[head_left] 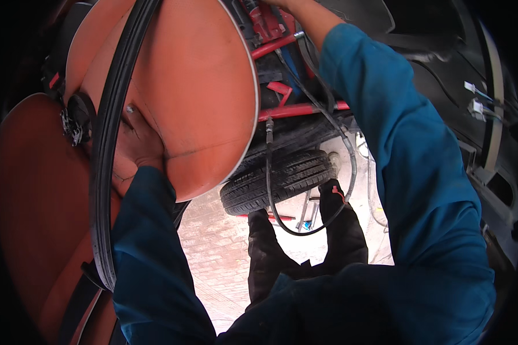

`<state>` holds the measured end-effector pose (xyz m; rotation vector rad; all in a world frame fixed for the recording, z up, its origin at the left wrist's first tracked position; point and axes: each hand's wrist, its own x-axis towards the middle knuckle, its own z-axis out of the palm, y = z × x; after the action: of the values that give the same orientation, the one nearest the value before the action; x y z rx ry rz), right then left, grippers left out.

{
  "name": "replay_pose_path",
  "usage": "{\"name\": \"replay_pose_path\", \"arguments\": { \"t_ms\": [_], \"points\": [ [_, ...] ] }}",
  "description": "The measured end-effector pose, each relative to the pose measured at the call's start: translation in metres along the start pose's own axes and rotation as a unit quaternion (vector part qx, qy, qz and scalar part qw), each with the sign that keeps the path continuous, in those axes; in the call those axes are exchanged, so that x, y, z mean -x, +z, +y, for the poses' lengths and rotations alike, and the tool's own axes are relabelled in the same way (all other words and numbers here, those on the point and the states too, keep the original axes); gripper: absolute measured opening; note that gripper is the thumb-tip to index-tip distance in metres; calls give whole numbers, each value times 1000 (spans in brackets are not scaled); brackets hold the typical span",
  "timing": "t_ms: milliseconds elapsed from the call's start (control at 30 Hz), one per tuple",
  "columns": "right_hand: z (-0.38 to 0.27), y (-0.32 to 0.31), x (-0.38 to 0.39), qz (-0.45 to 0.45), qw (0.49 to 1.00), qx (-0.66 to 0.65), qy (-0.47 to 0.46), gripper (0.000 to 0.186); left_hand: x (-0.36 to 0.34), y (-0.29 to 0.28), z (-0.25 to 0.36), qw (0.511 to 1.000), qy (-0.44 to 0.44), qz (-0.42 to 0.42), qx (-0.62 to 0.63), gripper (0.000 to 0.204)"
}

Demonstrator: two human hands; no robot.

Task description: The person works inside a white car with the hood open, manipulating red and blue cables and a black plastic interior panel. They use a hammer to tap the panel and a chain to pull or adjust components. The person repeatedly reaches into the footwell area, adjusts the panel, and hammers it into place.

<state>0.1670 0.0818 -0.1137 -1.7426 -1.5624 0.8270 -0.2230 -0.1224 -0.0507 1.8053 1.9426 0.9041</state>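
Head view: nearest, two blue sleeves (397,109) reach up, the left one beside a curved black strip (106,144). The left hand (144,141) lies against an orange panel (207,92) at upper left; I cannot tell whether its shadowed fingers grip anything. The right hand (282,3) is mostly cut off at the top edge, finger state unclear. Beyond, a dark hose (269,181) loops from a red bar (299,111) across a tyre (296,179), above pale paving (216,253).
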Motion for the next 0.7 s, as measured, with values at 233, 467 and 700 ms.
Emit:
{"name": "replay_pose_path", "arguments": {
  "t_ms": [233,467,700],
  "points": [
    [6,34,5,75,992,8,-99,61,-4,-1,5,998,-45,-20,-41,72],
    [7,32,16,71,991,109,-40,56,-5,-1,21,998,30,12,-60,68],
    [-14,31,18,163,980,11,116,66,-7,-6,52,1000,-9,-21,1,78]
  ]
}}
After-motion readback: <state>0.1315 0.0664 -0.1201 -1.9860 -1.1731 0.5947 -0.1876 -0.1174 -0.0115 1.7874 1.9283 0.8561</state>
